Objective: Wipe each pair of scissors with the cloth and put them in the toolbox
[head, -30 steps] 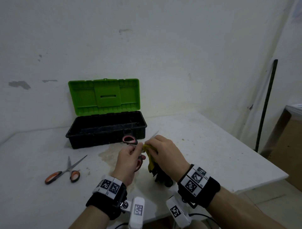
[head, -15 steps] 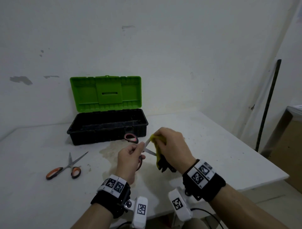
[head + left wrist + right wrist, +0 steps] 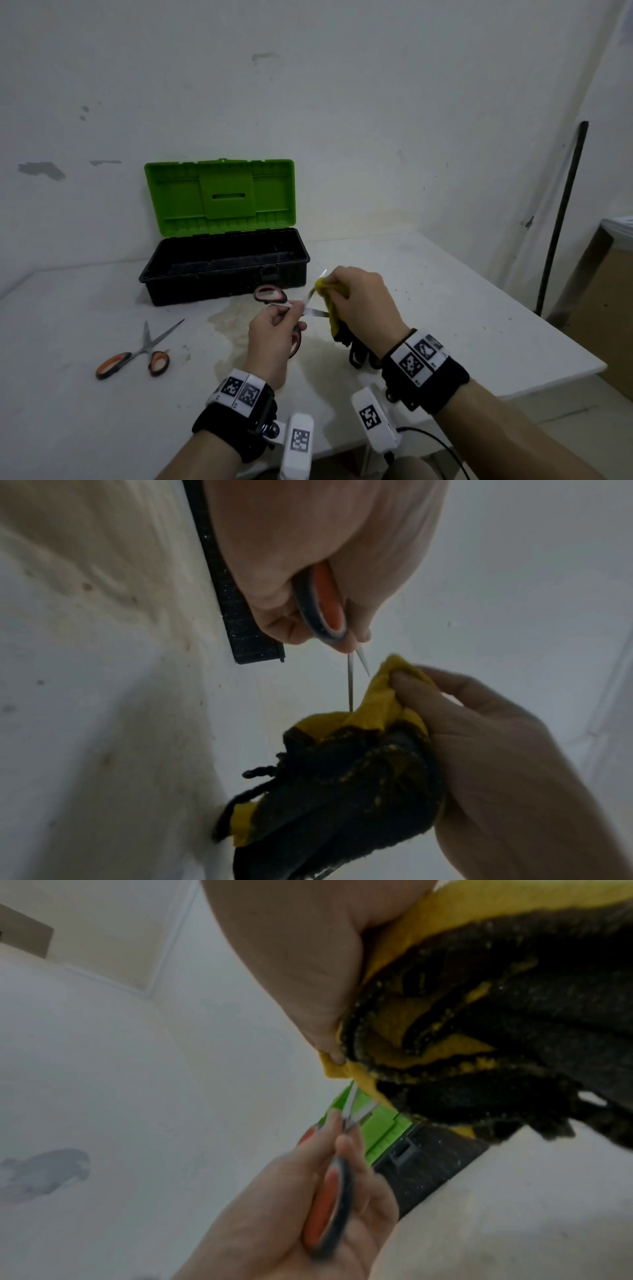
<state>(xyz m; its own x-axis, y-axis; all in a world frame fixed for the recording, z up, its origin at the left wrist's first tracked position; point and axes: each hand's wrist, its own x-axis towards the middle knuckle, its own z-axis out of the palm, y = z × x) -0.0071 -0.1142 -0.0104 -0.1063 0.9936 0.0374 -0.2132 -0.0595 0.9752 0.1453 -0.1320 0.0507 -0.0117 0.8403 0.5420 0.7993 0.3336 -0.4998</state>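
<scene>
My left hand (image 3: 274, 325) grips a pair of scissors (image 3: 274, 296) by its red-and-black handles, blades spread apart and pointing right. My right hand (image 3: 356, 301) pinches a yellow-and-black cloth (image 3: 330, 317) around one blade near its tip. The left wrist view shows the scissors' handle (image 3: 322, 607) in my left fist and the cloth (image 3: 359, 764) bunched under my right fingers. A second pair of scissors (image 3: 137, 353) with orange handles lies on the table at the left. The toolbox (image 3: 222, 274) stands open behind my hands, black tray, green lid up.
The white table (image 3: 479, 325) carries a yellowish stain under my hands. Its right edge drops to the floor, where a dark pole (image 3: 561, 212) leans on the wall beside a brown box (image 3: 609, 308). The wall rises just behind the toolbox.
The scissor blades have spread apart and my right hand with the cloth has slid out along one blade toward its tip. Both hands have risen slightly.
</scene>
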